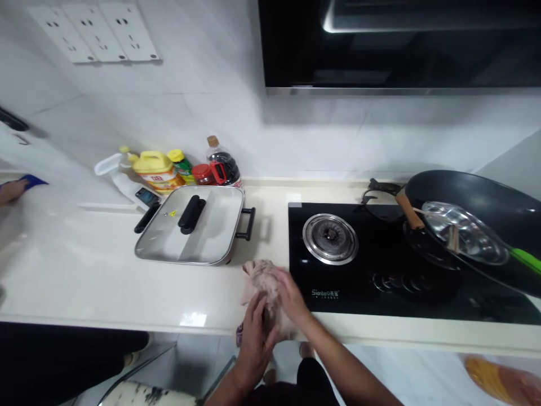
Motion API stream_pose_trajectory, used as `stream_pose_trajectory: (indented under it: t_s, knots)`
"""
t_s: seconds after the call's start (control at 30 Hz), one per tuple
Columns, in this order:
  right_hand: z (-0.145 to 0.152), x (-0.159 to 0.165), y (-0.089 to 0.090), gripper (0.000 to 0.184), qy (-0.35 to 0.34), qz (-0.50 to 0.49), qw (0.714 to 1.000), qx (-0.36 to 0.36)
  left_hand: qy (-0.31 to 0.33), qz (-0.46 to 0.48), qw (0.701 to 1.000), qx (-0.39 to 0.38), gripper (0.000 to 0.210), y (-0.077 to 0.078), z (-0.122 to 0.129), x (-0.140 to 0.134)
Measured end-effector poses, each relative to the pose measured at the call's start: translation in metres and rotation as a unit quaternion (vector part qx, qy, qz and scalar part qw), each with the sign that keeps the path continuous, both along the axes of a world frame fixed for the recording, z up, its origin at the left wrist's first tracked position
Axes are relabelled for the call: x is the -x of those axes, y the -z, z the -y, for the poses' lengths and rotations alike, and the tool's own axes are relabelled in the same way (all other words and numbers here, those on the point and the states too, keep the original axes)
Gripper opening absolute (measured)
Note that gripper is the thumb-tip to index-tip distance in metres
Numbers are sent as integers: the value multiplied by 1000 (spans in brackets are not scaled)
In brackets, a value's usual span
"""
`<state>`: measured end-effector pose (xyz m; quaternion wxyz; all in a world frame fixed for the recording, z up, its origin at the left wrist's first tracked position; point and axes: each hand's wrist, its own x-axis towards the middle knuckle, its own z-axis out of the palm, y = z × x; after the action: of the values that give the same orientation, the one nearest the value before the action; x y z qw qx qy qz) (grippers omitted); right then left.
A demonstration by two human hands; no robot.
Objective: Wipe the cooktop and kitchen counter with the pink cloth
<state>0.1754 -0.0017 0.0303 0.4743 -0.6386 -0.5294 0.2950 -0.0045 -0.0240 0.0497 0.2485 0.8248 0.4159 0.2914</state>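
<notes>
A crumpled, pale pink cloth (258,276) lies on the cream counter, between the lidded electric pan and the black gas hob. My left hand (255,327) is over its near part at the counter's front edge, fingers curled on it and thumb apart. From the right, my right hand (291,296) grips the cloth's right side, close to the hob's left edge. Parts of both hands' fingers are hidden in the folds. A small purple patterned thing (239,334) shows beside my left hand; I cannot make out what it is.
A lidded electric pan (211,225) stands left, its handle toward the cloth. Behind it are a yellow oil jug (158,169) and a soy sauce bottle (226,160). A large wok (465,186) sits on the hob (338,301). Another person's hand (12,190) holds a blue cloth (32,181).
</notes>
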Motion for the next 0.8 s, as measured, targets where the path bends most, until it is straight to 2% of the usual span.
stream_pose_trajectory:
  t_s: [0.07, 0.17, 0.27, 0.33, 0.47, 0.6, 0.7, 0.8]
  knots:
    - [19, -39, 1, 41, 108, 25, 993, -37, -3, -47, 998, -44, 66, 2, 1, -3]
    - [47, -111, 9, 40, 242, 159, 957, -39, -4, -131, 988, -79, 67, 2, -7, -18]
    - [68, -171, 23, 47, 327, 293, 899, 1, -23, -184, 981, -63, 67, 9, -20, -31]
    - [75, -192, 32, 50, 359, 342, 868, 25, -30, -200, 978, -56, 69, 17, -27, -34]
    - [77, -191, 46, 55, 332, 406, 849, 68, 0, -194, 979, -68, 62, 25, -34, -28]
    - [73, -179, 55, 58, 308, 438, 841, 82, 68, -174, 980, -69, 50, 18, -55, -37]
    - [73, -178, 57, 59, 303, 453, 834, 86, 95, -162, 979, -79, 51, 12, -86, -61]
    - [73, -179, 56, 61, 301, 466, 828, 86, 85, -171, 977, -91, 55, 10, -129, -93]
